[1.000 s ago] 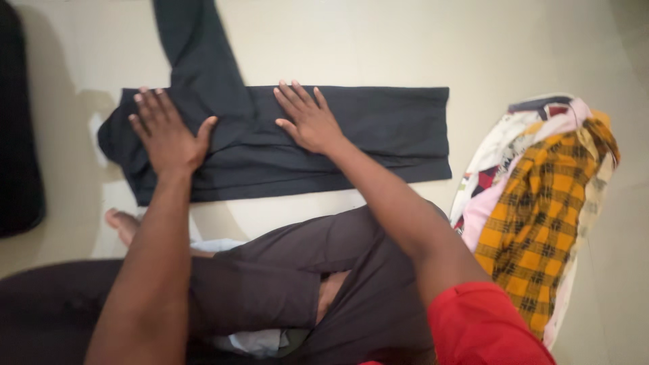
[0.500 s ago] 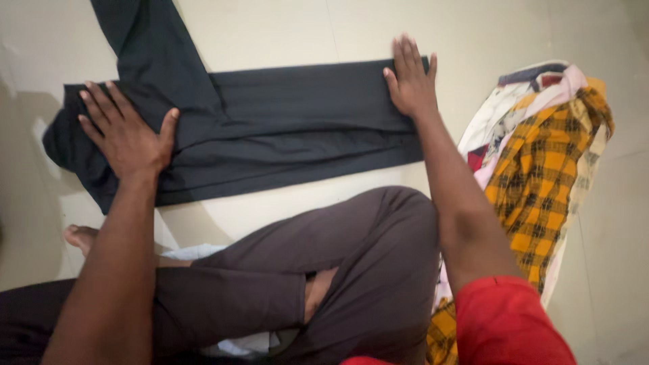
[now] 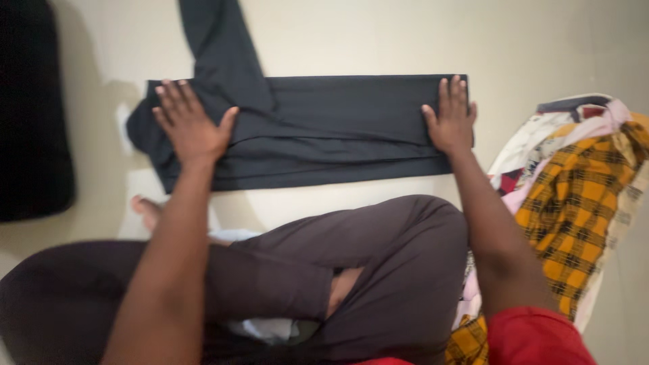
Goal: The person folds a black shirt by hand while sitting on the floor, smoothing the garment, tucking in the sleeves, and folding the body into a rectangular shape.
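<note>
A pair of dark trousers (image 3: 324,128) lies flat on the pale floor, one leg stretched left to right and the other angled up toward the top edge. My left hand (image 3: 191,125) presses flat on the waist end at the left, fingers spread. My right hand (image 3: 451,118) lies flat on the cuff end at the right, fingers together and pointing away from me. Neither hand grips the cloth.
A heap of clothes (image 3: 574,196) with a yellow-and-black checked piece on top sits at the right. My crossed legs in brown trousers (image 3: 351,263) fill the foreground. A black object (image 3: 30,115) lies along the left edge.
My right hand slid from the middle of the trouser leg out to the cuff end and now rests there. My left hand stayed on the waist end.
</note>
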